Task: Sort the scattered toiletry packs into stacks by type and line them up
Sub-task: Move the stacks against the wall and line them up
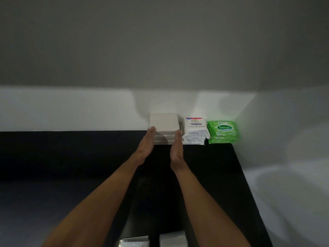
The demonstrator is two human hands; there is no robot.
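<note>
Black matte tabletop (204, 175) fills the lower half of the view. Its near part is so dark that no surface detail can be made out, and both bare forearms cross it and hide a long strip of it. A pale wall (71, 111) rises behind it, dim above and brighter in a band along the table's far edge.

A stack of plain white rectangular packs (164, 124) sits at the far edge against that wall; the hands cover its lower corners, so how many packs it holds is hard to tell. Just right of the white stack, touching or nearly so, stands a stack of white soft Dove wipe packs (195, 129). Further right of the white stack, beyond the Dove one and in the same row, is a stack of bright green Sanicare wipe packs (222, 131) in the corner.

The left hand (145, 146) lies flat, fingers straight, fingertips against the white stack's left side. The right hand (176, 150) is likewise flat and straight-fingered against its right side. Neither curls round anything.

Well in front of the white stack, at the bottom edge, a white crinkled pack (135, 242) and a plain white pack (173, 239) lie side by side, both cut off by the frame.
</note>
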